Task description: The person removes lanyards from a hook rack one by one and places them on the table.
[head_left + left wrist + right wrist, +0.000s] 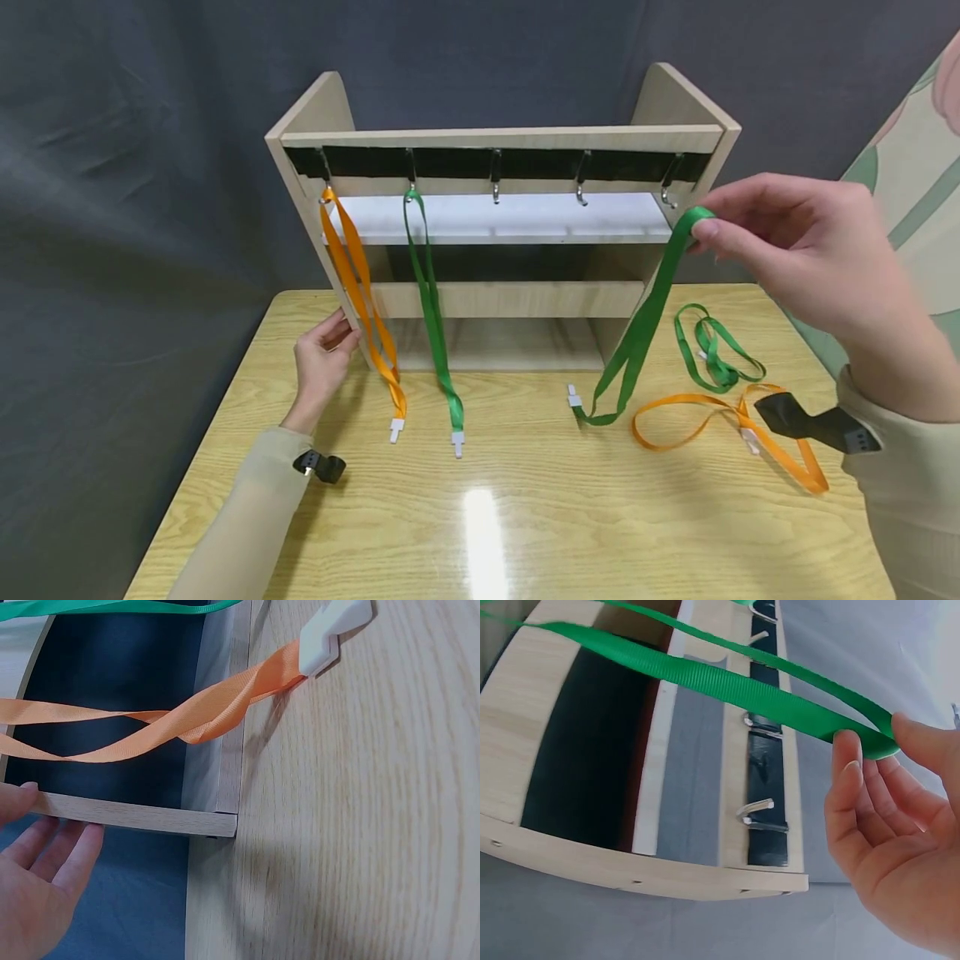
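Observation:
My right hand (802, 242) pinches the loop end of a green lanyard (643, 325) between thumb and fingers. The strap hangs down and to the left from the fingers, its white clip (574, 397) at the low end. In the right wrist view the held loop is level with the metal hooks (759, 810) of the wooden rack. My left hand (324, 358) grips the left side panel (135, 813) of the rack near its base, thumb on one face and fingers on the other. An orange lanyard (358, 275) and another green lanyard (431, 308) hang from the two leftmost hooks.
The wooden rack (502, 137) stands at the back of the wood-grain table (375, 533). Three hooks on the right, including the rightmost hook (667, 193), carry nothing. At the right lie a loose green lanyard (720, 373) and a loose orange lanyard (787, 450). Dark cloth (150, 167) hangs behind.

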A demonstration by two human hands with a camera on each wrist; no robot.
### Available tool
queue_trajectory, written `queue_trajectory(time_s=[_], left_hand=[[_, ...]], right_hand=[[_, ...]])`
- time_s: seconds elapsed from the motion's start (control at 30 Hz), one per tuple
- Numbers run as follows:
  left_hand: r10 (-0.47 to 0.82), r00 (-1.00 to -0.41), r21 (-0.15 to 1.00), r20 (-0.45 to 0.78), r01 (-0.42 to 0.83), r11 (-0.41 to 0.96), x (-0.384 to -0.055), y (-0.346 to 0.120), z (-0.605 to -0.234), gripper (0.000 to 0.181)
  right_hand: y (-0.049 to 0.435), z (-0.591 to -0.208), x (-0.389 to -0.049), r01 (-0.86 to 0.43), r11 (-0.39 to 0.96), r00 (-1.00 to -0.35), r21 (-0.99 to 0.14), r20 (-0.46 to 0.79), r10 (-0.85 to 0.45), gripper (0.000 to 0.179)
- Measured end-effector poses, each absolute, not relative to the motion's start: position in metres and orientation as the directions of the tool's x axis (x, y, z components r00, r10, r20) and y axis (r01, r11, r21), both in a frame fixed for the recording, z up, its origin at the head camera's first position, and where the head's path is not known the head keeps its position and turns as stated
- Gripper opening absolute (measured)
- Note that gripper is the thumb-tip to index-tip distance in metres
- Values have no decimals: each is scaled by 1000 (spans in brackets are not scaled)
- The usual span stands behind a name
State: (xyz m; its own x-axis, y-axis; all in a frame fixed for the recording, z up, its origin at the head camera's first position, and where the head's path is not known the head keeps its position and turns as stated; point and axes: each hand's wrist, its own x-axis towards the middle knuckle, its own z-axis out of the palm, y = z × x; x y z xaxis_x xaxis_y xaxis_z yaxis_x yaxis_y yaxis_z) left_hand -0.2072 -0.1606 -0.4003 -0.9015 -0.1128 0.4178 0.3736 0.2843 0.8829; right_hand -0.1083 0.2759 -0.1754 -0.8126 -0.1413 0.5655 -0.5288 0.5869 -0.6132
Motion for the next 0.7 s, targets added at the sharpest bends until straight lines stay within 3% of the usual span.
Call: queue_trajectory(time_s=[0.47, 0.7], left_hand=[[-139, -894, 882, 426, 377, 282, -228, -172, -429, 42], [-136, -890, 877, 434, 384, 289, -225, -170, -425, 42]], right_hand=[[283, -224, -109, -520, 630, -847, -577, 447, -289, 21], [286, -253, -119, -460, 644, -887, -611, 357, -294, 15]])
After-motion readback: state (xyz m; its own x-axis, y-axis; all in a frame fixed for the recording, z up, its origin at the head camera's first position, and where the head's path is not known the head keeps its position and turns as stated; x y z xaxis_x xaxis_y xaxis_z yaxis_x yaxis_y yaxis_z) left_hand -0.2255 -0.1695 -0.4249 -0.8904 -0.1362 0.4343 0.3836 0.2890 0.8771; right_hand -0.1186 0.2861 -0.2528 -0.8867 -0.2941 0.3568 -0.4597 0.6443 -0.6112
